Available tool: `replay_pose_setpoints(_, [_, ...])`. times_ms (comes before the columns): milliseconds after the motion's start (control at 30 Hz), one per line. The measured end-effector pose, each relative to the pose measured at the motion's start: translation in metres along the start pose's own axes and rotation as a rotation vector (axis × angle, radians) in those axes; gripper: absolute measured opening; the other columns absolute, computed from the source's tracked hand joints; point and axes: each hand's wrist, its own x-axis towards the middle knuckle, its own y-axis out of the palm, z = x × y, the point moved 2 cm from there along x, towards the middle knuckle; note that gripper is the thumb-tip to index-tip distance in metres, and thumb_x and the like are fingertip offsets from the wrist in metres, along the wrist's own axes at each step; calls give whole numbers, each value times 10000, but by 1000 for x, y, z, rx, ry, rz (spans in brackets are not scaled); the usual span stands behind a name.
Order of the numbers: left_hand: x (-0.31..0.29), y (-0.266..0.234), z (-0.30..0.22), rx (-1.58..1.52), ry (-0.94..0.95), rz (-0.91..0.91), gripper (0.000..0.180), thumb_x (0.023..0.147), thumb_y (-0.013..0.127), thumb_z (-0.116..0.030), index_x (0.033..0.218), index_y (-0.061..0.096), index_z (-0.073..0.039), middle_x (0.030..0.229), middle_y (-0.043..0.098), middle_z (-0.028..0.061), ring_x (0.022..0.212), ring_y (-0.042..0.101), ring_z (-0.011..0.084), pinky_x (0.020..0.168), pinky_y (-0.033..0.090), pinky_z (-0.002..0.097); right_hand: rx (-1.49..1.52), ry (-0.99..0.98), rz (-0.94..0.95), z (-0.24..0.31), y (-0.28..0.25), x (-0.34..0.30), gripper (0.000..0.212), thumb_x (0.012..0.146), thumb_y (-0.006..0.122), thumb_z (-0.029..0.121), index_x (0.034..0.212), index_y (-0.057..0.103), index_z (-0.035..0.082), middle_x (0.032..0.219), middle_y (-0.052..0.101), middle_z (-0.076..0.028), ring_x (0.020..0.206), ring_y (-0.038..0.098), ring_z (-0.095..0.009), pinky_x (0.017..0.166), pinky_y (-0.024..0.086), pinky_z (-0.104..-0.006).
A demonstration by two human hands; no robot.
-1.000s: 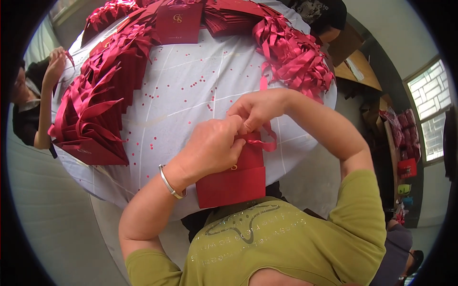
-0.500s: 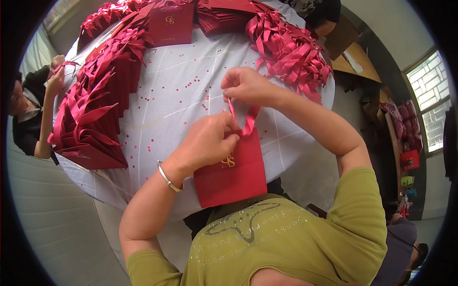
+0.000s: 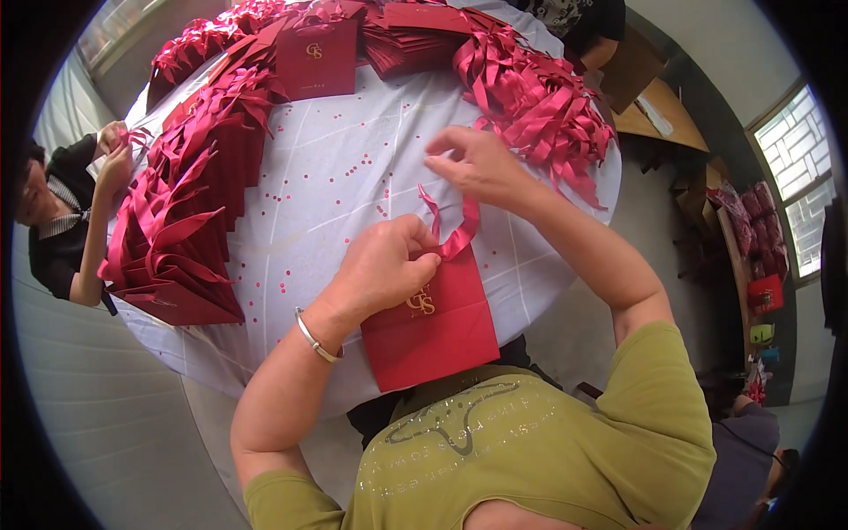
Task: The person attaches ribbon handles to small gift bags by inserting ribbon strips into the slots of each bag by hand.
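A red paper gift bag point(image 3: 433, 344) with a gold emblem lies flat at the near edge of the table, in front of my body. My left hand point(image 3: 389, 265) pinches a red ribbon point(image 3: 465, 231) at the bag's top edge, thumb against fingers. One narrow ribbon end stands up free beyond that pinch, while a wider loop curls to its right. Above and right of the ribbon, my right hand point(image 3: 477, 163) is raised off it. Its fingers are curved with a gap between thumb and forefinger, and nothing shows in them.
Rows of red bags with ribbons point(image 3: 177, 212) line the table's left side. More bags point(image 3: 316, 62) stand at the far side, beside a heap of loose red ribbons point(image 3: 539, 106). Small red dots dot the white tablecloth point(image 3: 309, 221). A co-worker point(image 3: 66, 212) handles ribbon at the left.
My right hand has let go of the ribbon end and moved slightly up and right, its fingers opening. My left hand keeps its pinch on the ribbon at the bag's top.
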Motion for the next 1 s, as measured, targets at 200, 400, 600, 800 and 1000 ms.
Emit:
replay_pose_setpoints(200, [0, 2, 2, 59, 8, -38, 155, 796, 689, -82, 913, 657, 16, 733, 717, 130, 646, 679, 166, 608, 516, 317, -150, 263, 57, -25, -41, -25, 318, 895, 677, 273, 769, 700, -18, 615, 633, -55, 570, 603, -122, 553, 473, -293])
replay_pose_setpoints(400, [-1, 7, 0, 74, 14, 3, 185, 804, 679, -106, 953, 669, 3, 755, 724, 147, 653, 690, 197, 621, 521, 336, -383, 300, -40, -42, -33, -15, 444, 829, 700, 401, 667, 708, -12, 597, 641, -169, 570, 654, -274, 586, 505, -404])
replay_pose_setpoints(600, [0, 8, -1, 86, 3, 27, 208, 803, 680, -115, 976, 685, 0, 774, 729, 150, 659, 692, 213, 631, 524, 348, -525, 346, 29, -60, -32, 9, 447, 742, 758, 416, 682, 711, -24, 598, 628, -198, 578, 655, -269, 615, 521, -402])
replay_pose_setpoints(800, [-1, 5, 1, 94, -43, 25, 212, 800, 680, -115, 974, 703, 4, 794, 732, 161, 679, 698, 215, 642, 529, 347, 360, 225, -270, -40, -43, -8, 196, 886, 727, 228, 843, 695, 39, 736, 652, -3, 600, 520, -39, 522, 400, -210])
replay_pose_setpoints(1000, [-1, 4, 1, 80, -63, 21, 212, 798, 675, -112, 963, 707, 17, 814, 740, 157, 712, 708, 216, 658, 533, 339, 903, 59, -344, 27, -64, -38, 82, 940, 665, 110, 900, 633, 46, 829, 699, -82, 594, 499, -30, 500, 370, -167])
